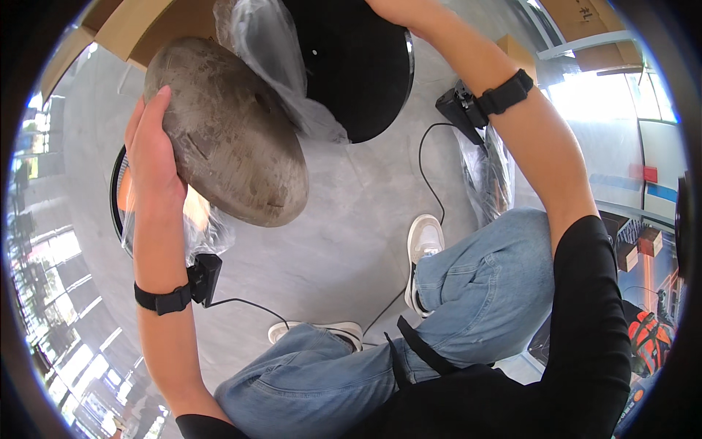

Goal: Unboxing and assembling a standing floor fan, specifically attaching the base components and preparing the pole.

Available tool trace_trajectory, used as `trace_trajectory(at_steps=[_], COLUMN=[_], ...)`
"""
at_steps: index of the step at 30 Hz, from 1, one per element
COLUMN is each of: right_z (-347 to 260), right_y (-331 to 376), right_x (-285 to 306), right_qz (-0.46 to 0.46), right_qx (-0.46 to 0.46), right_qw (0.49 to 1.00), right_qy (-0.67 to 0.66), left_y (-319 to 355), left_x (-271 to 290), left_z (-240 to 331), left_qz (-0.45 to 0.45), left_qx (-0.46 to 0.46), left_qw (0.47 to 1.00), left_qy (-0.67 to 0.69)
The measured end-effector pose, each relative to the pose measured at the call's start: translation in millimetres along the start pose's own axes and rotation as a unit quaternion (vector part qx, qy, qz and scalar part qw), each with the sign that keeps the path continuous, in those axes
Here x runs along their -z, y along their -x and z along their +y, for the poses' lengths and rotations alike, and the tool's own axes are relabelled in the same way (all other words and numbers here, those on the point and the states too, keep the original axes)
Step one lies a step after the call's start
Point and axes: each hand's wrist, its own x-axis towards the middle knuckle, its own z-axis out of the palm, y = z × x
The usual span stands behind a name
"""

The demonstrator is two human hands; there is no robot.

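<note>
My left hand (155, 150) grips the left side of a large grey-brown, smooth oval object like a big stone (234, 135). Its thumb side lies along the scuffed surface, and its other fingers are partly hidden at the rim. Just right of the stone-like object stands a wide black disc (358, 66) with a small white dot, cut off by the upper edge. Crumpled clear plastic wrap (267, 51) lies between the two. My right hand (397, 10) meets the disc's upper right rim; its fingers are out of view, so its grip does not show.
An open cardboard box (135, 31) is at the upper left. Behind my left forearm sits a round black-rimmed thing (115, 194) with plastic around it. More plastic-wrapped stuff (486, 175) lies near my right knee. Black cables (423, 157) run from my wrist devices across the grey floor.
</note>
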Motion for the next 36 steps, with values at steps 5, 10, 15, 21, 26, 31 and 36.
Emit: trace_trajectory(at_steps=[5, 10, 15, 21, 26, 31, 36], right_z=[59.4, 118.3, 139.4, 255.9, 234.8, 160.8, 149.8], right_y=[-13.5, -11.8, -7.6, -2.3, 23.7, 46.0, 48.4], right_x=[8.6, 11.2, 26.9, 24.7, 10.0, 14.1, 2.0], right_qz=[0.058, 0.093, 0.057, 0.027, 0.162, -0.069, -0.129], right_qx=[-0.055, -0.119, -0.177, -0.045, 0.074, -0.106, -0.120], right_qw=[0.993, 0.979, 0.964, 0.930, 0.947, 0.921, 0.889], right_qy=[0.091, 0.134, 0.193, 0.363, 0.267, 0.367, 0.423], left_y=[5.4, 2.4, -0.8, -4.7, -4.3, -3.6, -3.3], left_x=[-2.9, 11.9, 16.9, 10.2, 7.1, 10.4, 9.8], left_z=[7.0, 8.7, 8.2, 2.3, 3.2, 2.7, 2.6], left_qz=[-0.013, -0.052, -0.050, -0.045, -0.030, -0.026, -0.024], left_qx=[0.015, 0.008, -0.007, -0.009, -0.013, -0.022, -0.026], left_qw=[0.999, 0.996, 0.993, 0.993, 0.997, 0.997, 0.997], left_qy=[-0.042, -0.067, -0.109, -0.105, -0.071, -0.066, -0.061])
